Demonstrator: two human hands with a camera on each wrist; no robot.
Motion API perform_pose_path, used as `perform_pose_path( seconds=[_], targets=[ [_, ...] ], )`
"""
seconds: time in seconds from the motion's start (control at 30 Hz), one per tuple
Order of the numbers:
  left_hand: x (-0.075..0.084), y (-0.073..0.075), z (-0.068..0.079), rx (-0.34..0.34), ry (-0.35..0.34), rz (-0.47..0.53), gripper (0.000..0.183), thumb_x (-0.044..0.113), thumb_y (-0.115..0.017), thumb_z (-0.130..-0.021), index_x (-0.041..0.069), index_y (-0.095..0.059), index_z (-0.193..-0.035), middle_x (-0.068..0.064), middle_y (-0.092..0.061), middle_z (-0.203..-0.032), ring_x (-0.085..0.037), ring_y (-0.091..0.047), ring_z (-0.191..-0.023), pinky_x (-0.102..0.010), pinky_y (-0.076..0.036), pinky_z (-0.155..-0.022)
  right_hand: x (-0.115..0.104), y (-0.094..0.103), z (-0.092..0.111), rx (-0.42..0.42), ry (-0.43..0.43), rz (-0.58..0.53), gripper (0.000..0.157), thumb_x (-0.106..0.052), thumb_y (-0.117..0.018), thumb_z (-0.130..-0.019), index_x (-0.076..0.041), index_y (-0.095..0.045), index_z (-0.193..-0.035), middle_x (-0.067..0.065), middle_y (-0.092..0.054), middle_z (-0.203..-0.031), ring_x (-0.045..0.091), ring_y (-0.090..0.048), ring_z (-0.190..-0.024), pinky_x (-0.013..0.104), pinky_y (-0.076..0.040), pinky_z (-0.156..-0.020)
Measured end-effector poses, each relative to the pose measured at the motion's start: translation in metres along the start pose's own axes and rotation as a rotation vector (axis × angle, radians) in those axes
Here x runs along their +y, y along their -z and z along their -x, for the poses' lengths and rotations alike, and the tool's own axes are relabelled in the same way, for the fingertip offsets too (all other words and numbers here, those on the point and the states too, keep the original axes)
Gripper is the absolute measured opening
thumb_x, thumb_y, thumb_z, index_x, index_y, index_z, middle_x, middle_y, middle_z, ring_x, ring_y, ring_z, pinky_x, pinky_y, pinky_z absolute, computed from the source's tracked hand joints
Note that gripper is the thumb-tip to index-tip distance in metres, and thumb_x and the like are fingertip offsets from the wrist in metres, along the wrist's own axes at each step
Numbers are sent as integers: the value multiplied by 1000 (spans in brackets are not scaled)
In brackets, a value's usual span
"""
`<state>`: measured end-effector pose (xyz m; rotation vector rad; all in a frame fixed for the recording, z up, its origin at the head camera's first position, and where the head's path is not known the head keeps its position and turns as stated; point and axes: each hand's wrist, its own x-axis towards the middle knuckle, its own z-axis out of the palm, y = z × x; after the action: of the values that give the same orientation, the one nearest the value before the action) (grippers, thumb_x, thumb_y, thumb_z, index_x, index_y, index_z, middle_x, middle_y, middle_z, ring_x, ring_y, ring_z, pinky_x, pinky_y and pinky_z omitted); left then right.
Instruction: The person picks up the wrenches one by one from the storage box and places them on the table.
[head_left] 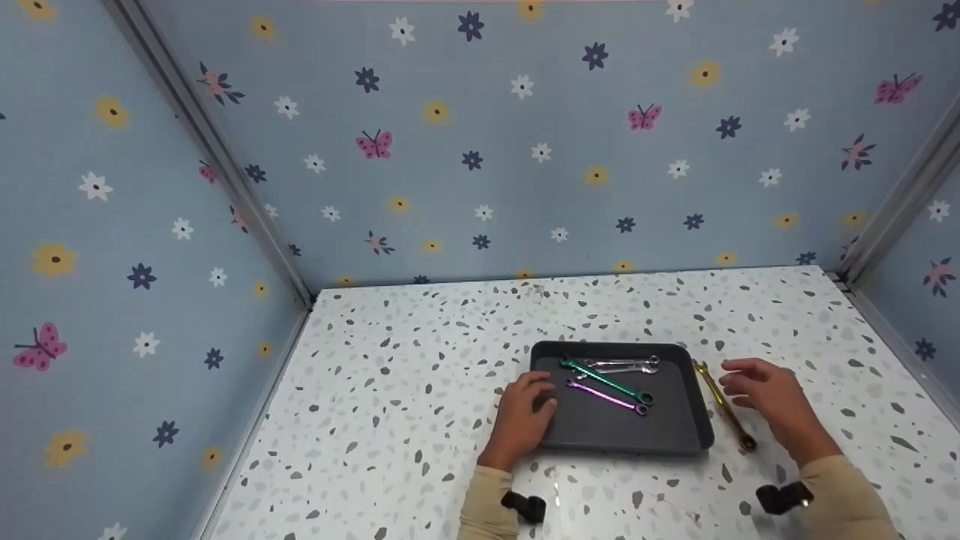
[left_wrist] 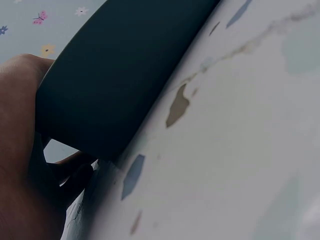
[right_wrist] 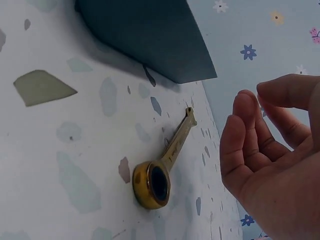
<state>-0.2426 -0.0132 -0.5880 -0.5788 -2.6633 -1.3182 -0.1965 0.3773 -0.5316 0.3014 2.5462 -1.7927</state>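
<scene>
A dark grey tray (head_left: 622, 435) sits on the speckled table. Inside it lie a green wrench (head_left: 607, 381), a purple wrench (head_left: 604, 395) and silver wrenches (head_left: 622, 366). My left hand (head_left: 521, 412) holds the tray's left side, the thumb over the rim; the left wrist view shows that hand (left_wrist: 20, 125) against the tray wall (left_wrist: 110, 80). Right of the tray, a gold wrench (head_left: 724, 405) lies on the table, its ring end (right_wrist: 151, 185) towards me. My right hand (head_left: 776, 405) hovers just right of it, holding nothing, fingers loosely bent (right_wrist: 265, 130).
The speckled white table (head_left: 390, 420) extends around the tray. Behind it rises a blue panel (head_left: 525, 187) with flowers and butterflies, and similar panels stand at the left (head_left: 112, 300) and right. Metal posts (head_left: 217, 150) mark the corners.
</scene>
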Motion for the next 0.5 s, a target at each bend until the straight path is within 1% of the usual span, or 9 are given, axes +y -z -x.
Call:
perform_pose_path(
  seconds=[0.1,0.2,0.3,0.4,0.5],
  targets=[
    [0,0,0,12,-27,-10,25,16,-65,-94,6,-72,-116,1,-59,-135,-25,-53,-121,-43,-42,-104,-5,-1,0,-11,2,17,41,-23,-60,-101,5,-56,-132,13,-67,-116,21,-66,-100,30,-57,-82],
    [-1,0,0,10,-26,-25,25,17,-65,-94,8,-72,-116,1,-59,-135,-25,-53,-121,-43,-42,-104,-8,-2,-1,-37,1,38,44,-26,-59,-102,5,-56,-132,20,-65,-121,24,-65,-103,31,-57,-83],
    [-3,-1,0,4,-19,-27,26,17,-65,-94,8,-72,-116,2,-59,-136,-25,-52,-122,-43,-41,-104,-10,-2,-2,-64,3,42,48,-30,-60,-101,6,-56,-132,23,-62,-125,27,-64,-107,34,-56,-85],
    [-3,-2,-1,5,-21,-22,26,18,-65,-94,8,-72,-116,2,-58,-136,-25,-52,-122,-43,-42,-104,-11,-2,-3,-84,8,32,49,-31,-61,-101,7,-56,-132,23,-61,-126,26,-64,-108,37,-56,-87],
    [-3,-2,-1,11,-31,-18,25,17,-65,-93,8,-72,-116,1,-59,-135,-25,-53,-121,-43,-42,-104,-12,-3,-4,-95,4,18,47,-29,-62,-100,7,-56,-131,20,-61,-127,23,-64,-106,38,-56,-88]
  ],
)
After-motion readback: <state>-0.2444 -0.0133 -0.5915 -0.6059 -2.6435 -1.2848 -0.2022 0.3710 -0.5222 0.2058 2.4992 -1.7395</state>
